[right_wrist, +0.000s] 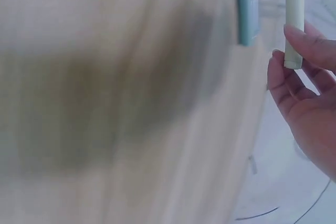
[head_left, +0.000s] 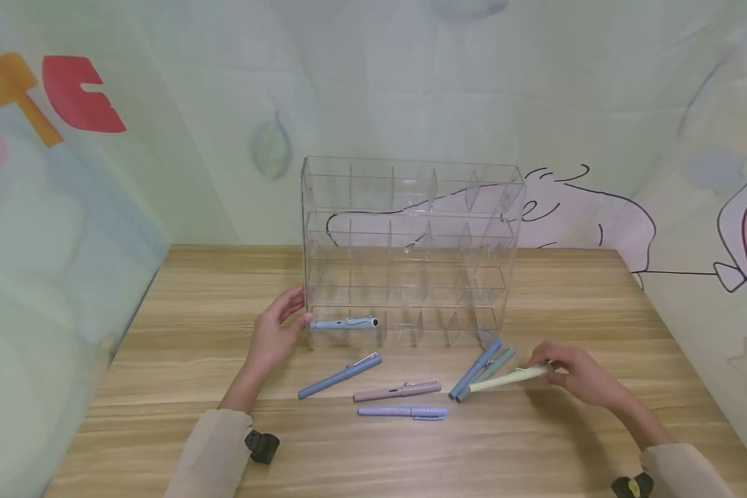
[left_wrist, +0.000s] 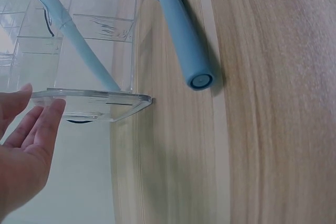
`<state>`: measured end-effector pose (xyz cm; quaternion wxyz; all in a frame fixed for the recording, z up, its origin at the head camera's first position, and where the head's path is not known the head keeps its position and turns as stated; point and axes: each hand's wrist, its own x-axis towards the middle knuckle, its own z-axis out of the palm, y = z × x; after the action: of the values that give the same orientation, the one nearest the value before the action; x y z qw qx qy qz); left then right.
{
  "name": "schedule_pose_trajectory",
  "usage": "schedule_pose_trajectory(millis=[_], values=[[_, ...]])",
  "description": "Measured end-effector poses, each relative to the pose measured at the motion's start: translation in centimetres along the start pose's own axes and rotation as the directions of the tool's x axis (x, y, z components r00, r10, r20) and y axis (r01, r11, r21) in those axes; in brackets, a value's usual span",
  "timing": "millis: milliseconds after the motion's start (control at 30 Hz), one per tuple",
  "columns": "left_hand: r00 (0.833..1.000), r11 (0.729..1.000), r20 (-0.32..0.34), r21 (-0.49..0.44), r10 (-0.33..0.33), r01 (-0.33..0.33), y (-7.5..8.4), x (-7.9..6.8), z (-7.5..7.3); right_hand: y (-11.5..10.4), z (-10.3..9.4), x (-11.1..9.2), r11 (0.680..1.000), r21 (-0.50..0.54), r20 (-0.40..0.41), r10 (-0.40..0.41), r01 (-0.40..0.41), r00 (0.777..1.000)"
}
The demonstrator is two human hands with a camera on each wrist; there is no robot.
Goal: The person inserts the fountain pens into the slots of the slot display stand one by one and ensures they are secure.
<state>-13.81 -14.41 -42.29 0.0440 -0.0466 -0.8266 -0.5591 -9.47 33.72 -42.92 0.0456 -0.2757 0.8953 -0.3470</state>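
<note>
My left hand (head_left: 277, 335) is at the left side of a clear acrylic pen rack (head_left: 404, 259), its fingers extended against the side panel and its thumb near the front edge. Inside the bottom tier of the rack lies a light blue pen (head_left: 345, 323), just beside that thumb. My right hand (head_left: 575, 373) pinches a pale yellow-green pen (head_left: 504, 379) by one end between thumb and fingers, above the table. Beyond its free end, a blue pen (head_left: 476, 369) and a teal pen (head_left: 501, 363) lie close together on the table.
In front of the rack lie a darker blue pen (head_left: 340, 375), a mauve pen (head_left: 398, 391) and a lavender pen (head_left: 403, 411). The wooden table (head_left: 180, 366) meets a printed cloth backdrop (head_left: 224, 138) behind the rack and at both sides.
</note>
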Motion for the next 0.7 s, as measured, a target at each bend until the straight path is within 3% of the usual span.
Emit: schedule_pose_trajectory(millis=[433, 700], values=[[1.0, 1.0, 0.006, 0.021, 0.008, -0.008, 0.1, 0.0, -0.1, -5.1, 0.1, 4.1, 0.999, -0.031, -0.092, 0.012, -0.015, 0.996], [1.0, 1.0, 0.003, 0.017, 0.006, -0.006, 0.2, -0.1, -0.1, -7.3, 0.6, 6.4, 0.999, -0.018, -0.096, 0.036, -0.038, 0.995]])
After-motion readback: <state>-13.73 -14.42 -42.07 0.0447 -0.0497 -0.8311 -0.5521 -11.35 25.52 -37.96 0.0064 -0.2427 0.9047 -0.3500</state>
